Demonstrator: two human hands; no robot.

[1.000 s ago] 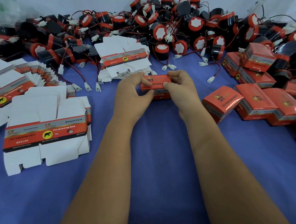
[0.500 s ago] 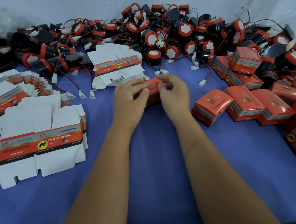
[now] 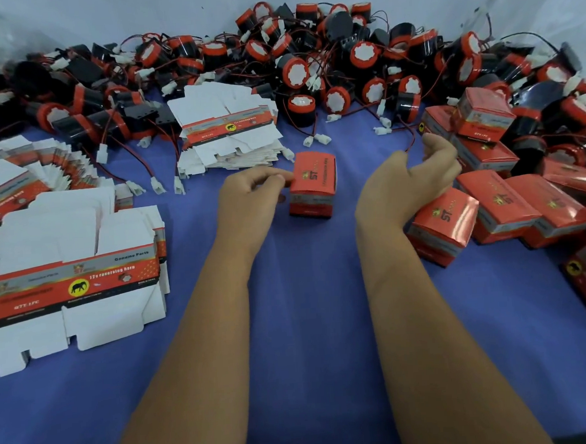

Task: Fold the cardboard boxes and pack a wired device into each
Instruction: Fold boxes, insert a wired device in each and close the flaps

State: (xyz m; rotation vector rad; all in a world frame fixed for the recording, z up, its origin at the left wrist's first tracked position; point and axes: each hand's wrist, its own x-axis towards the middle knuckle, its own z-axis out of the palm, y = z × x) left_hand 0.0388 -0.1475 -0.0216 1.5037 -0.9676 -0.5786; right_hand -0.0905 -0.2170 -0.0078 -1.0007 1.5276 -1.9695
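Closed red box stands on the blue desk at centre, lid side up, just beyond and between the two forearms; its printed top runs away from the person, long axis roughly front-to-back, leaning a little to the right at the far end.

Left hand lies immediately left of the box; fingers curled, fingertips pinching or pressing the upper left edge; whether the thumb is under that edge cannot be told.

Right hand is apart from the box, off to its right; fingers loosely bent, palm turned inward, holding nothing; it hovers just above the nearest of the finished boxes that crowd the right side of the desk.

Judgement: this box looks done and due for the finished row; that row lies to the right, so the box must cross from the left hand's side toward the right hand; the right hand is nearer the destination, the left nearer the box.

Next supplies: flat box blanks stacked beyond the left hand, more blanks at near left; heap of wired devices along the far edge, closest ones just beyond the box; either hand could reach them, the right slightly nearer the loose plugs.
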